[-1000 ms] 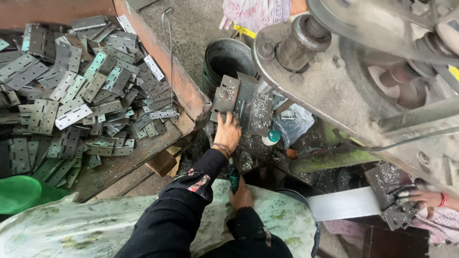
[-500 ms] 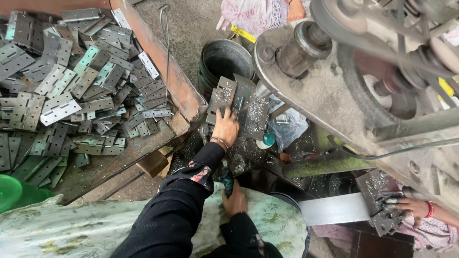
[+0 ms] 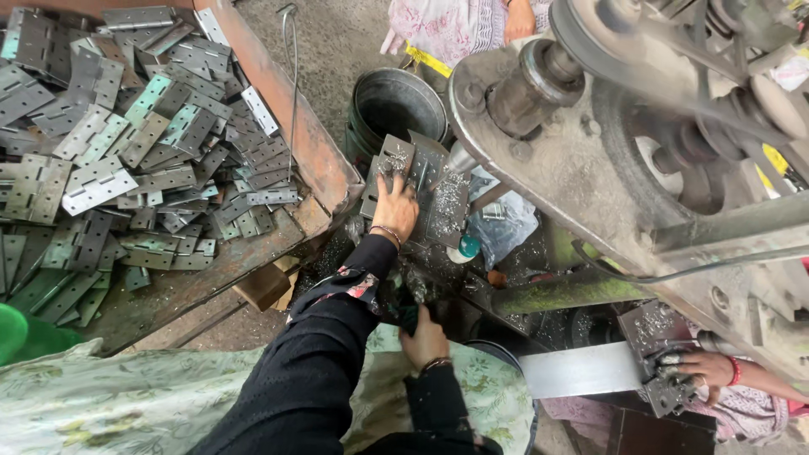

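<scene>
My left hand [image 3: 396,206] reaches forward in a black sleeve and presses on a grey metal hinge plate [image 3: 417,181] dusted with metal shavings, its fingers spread over the plate's lower edge. The plate leans against the base of a large grey belt-driven machine [image 3: 590,177]. Nearer to me, my right hand [image 3: 425,339] is closed around a dark green part [image 3: 410,310] low by the machine; what that part is stays unclear. A bangle shows on each wrist.
A rusty tray [image 3: 316,160] at left holds a heap of several hinge plates [image 3: 126,168]. A dark metal bucket [image 3: 396,105] stands behind my left hand. Another person's hand [image 3: 704,371] at lower right holds a plate. A person in pink cloth [image 3: 459,25] sits at the top.
Both hands stay on the same things. The view has shifted slightly, so the hinge heap and machine sit a little differently in the picture.
</scene>
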